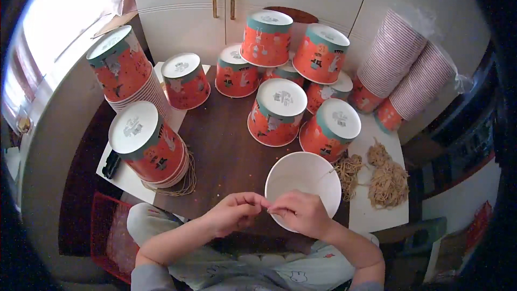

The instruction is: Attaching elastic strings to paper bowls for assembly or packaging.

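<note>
A white-lined paper bucket (320, 180) stands mouth up at the table's front, right of centre. My left hand (237, 214) is at its near left rim, thumb and fingers drawn together in a pinch. My right hand (301, 213) lies over the near rim, its fingers also pinched, and the two sets of fingertips meet. Whatever they pinch is too small or hidden to make out. A short piece of thin cord (325, 175) shows inside the bucket's right wall and runs toward a tangle of brown cord (349, 173) just outside.
Two more cord heaps (389, 184) lie at right. Upside-down orange buckets with green bands (277, 112) stand across the back. A bucket stack (148, 143) with loose cord loops (188, 180) rises at left. Wrapped bucket stacks (393, 54) lean back right. A red basket (110, 231) is low left.
</note>
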Demonstrator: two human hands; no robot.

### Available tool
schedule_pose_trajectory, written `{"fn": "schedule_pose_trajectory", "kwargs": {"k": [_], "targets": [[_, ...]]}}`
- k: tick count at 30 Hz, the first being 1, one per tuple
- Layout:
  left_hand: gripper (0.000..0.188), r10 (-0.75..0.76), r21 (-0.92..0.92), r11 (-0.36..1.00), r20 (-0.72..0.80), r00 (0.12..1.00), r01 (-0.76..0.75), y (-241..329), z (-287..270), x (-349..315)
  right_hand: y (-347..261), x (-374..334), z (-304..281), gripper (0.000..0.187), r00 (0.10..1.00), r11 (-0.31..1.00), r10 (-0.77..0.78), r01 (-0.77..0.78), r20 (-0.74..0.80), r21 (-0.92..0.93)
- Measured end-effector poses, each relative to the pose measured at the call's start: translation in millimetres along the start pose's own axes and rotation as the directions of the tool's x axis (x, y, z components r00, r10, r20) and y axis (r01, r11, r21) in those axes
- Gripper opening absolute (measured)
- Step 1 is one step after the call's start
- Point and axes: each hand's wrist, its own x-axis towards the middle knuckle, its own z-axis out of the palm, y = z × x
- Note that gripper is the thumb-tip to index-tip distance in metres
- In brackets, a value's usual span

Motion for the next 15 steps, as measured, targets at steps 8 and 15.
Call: {"fn": "schedule_pose_trajectory", "kwargs": {"k": [8,15], "targets": [[0.014,0.552,0.654,0.53,0.219,0.805,-0.541,-12,1,6,-1,2,-1,0.007,0.964,0.936,0.258,-0.265,0.062,0.23],[0.01,0.636,0.733,0.374,0.243,0.732,-0.568,-9,-1,6,-1,3,-7,0.007,0.918,0.899,0.365,-0.392,0.157,0.197]]}}
